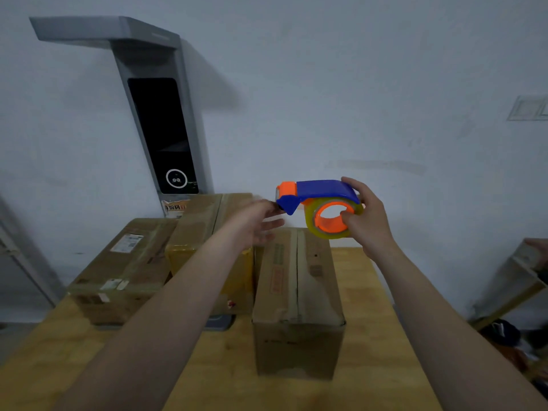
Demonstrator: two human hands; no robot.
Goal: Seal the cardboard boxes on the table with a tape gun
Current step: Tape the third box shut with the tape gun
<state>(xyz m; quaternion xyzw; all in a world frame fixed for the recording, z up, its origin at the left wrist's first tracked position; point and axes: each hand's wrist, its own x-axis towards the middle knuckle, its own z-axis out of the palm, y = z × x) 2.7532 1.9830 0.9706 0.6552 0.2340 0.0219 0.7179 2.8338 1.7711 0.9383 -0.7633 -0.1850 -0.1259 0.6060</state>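
Observation:
My right hand [367, 218] grips a blue and orange tape gun [318, 200] by its tape roll, held up in the air above the far end of the nearest cardboard box [296, 292]. That box stands lengthwise in the middle of the wooden table [379, 336], flaps down with a seam along its top. My left hand [258, 223] reaches to the gun's front tip with fingers stretched out; it is blurred. Two more cardboard boxes lie to the left: a flat one [124, 268] and a taller yellowish one [207, 226].
A grey standing device with a dark screen [166, 137] leans against the white wall behind the boxes. At the right edge an open frame or box [510, 286] sits off the table, with dark items on the floor under it.

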